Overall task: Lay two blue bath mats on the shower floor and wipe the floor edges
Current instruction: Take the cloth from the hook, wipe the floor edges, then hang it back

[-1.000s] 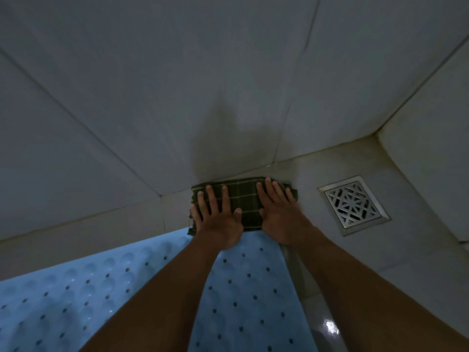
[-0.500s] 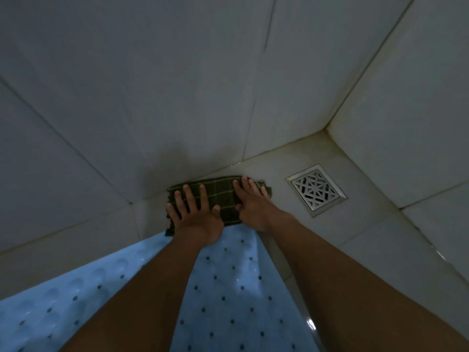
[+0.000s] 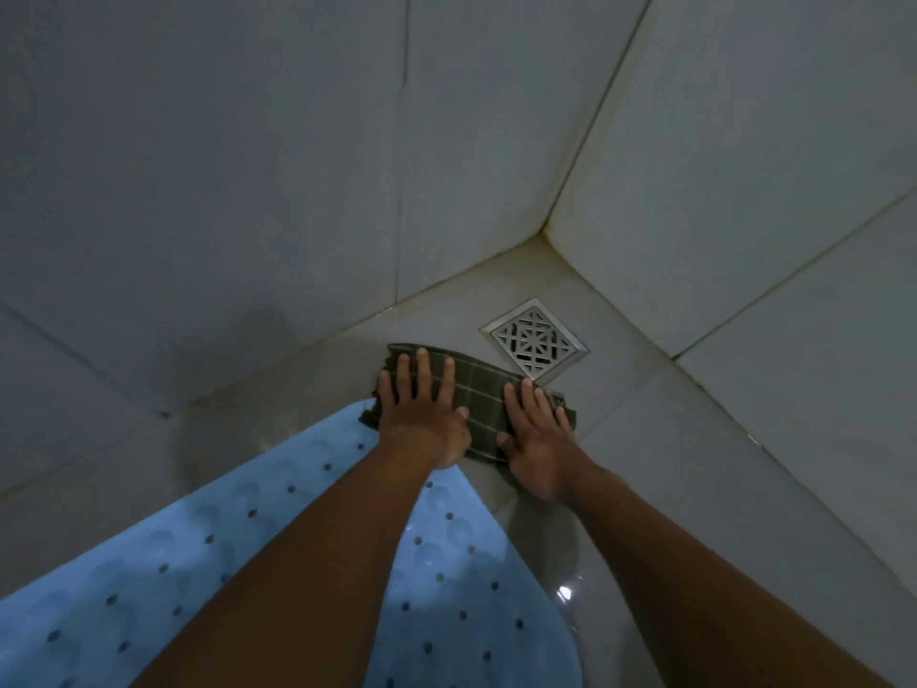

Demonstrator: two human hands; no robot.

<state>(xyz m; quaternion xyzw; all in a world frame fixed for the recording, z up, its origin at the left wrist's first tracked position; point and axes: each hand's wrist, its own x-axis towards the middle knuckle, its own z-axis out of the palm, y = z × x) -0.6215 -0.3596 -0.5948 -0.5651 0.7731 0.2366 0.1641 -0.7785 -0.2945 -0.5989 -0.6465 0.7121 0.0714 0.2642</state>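
A light blue bath mat [image 3: 149, 588] with round bumps and small holes lies on the shower floor [image 3: 655, 439], filling the lower left; my forearms cover part of it. A dark green checked cloth [image 3: 479, 397] lies folded on the floor just past the mat's far end, beside the drain. My left hand [image 3: 422, 414] presses flat on the cloth's left part, fingers spread. My right hand [image 3: 538, 439] presses on its right end, palm partly on the tile. Only one mat is in view.
A square metal drain grate [image 3: 533, 337] sits in the floor right behind the cloth, near the corner where two tiled walls [image 3: 694, 166] meet. The wall-floor joint [image 3: 436, 285] runs from the corner down to the left. Wet floor tile glints at the lower right [image 3: 563, 593].
Both hands have slid the cloth to the right along the floor, away from the back wall's foot to beside the drain. The view has turned toward the corner.
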